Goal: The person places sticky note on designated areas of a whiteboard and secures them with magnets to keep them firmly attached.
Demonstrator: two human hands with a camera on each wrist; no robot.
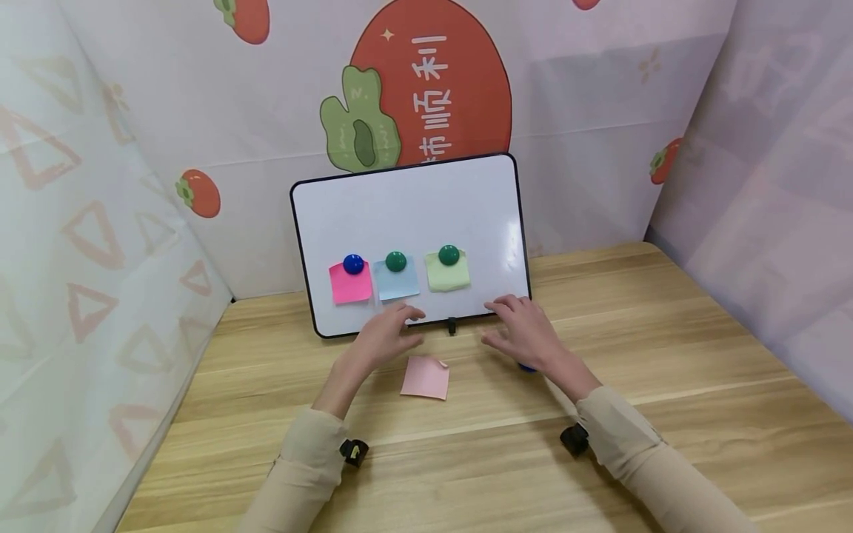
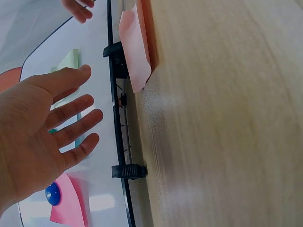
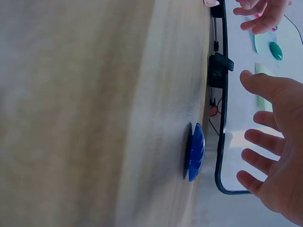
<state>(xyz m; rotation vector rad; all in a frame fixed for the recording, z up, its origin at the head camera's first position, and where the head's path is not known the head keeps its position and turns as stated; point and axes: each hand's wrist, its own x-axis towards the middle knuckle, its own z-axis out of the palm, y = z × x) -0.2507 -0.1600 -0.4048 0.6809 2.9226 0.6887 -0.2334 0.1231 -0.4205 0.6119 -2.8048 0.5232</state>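
Observation:
A whiteboard (image 1: 406,215) with a black rim leans at the back of the table. On it are a bright pink sticky note (image 1: 349,287) under a blue magnet (image 1: 353,264), a light blue note (image 1: 396,284) under a green magnet (image 1: 396,260), and a pale green note (image 1: 448,276) under another green magnet (image 1: 449,255). My left hand (image 1: 383,337) hovers before the board's lower edge, fingers spread and holding nothing. Opposite it, my right hand (image 1: 529,333) is likewise spread. Between them a light pink note (image 1: 425,377) lies on the table. A loose blue magnet (image 3: 197,152) rests below my right hand.
Black clip feet (image 2: 129,171) support the board's lower edge. The wooden table (image 1: 466,474) reaches toward me. Patterned cloth (image 1: 586,133) hangs behind the board and along both sides.

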